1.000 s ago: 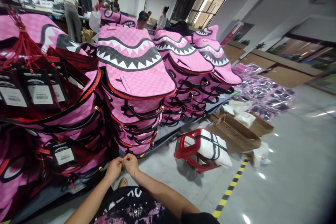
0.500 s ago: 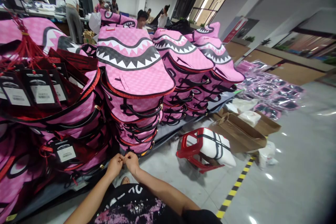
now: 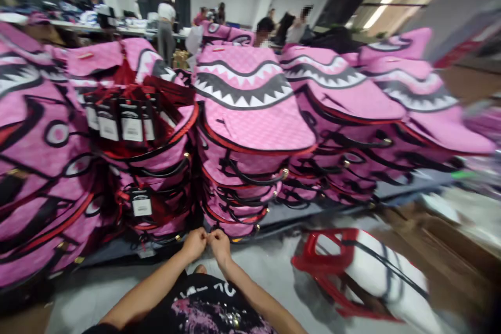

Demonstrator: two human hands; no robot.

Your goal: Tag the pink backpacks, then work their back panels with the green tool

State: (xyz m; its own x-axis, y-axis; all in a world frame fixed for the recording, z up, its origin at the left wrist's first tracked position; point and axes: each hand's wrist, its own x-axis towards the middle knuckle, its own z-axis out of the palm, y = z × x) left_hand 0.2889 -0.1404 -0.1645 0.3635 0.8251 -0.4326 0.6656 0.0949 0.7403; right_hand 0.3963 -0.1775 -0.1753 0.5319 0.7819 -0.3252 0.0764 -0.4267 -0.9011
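Observation:
My left hand [image 3: 194,245] and my right hand [image 3: 220,247] meet low in front of my body, fingertips pinched close together. Whatever sits between the fingers is too small and blurred to make out. Just beyond them rises a stack of pink bags [image 3: 254,128] with a black, white-toothed mouth pattern, black handles and red edging. On the stack to the left lies a bunch of black hang tags [image 3: 131,121] with white barcode labels and red cords. Another hang tag [image 3: 141,204] rests lower against that stack's side.
More bag stacks stand left and right along a low dark surface. A red plastic stool [image 3: 329,253] with a white strapped pad [image 3: 391,271] is on the floor at right, beside an open cardboard box [image 3: 450,240]. Several people are around tables at the back.
My view has turned left, so the stacks and stool appear further right and more bags show at left. Both hands stay pinched together in front of me.

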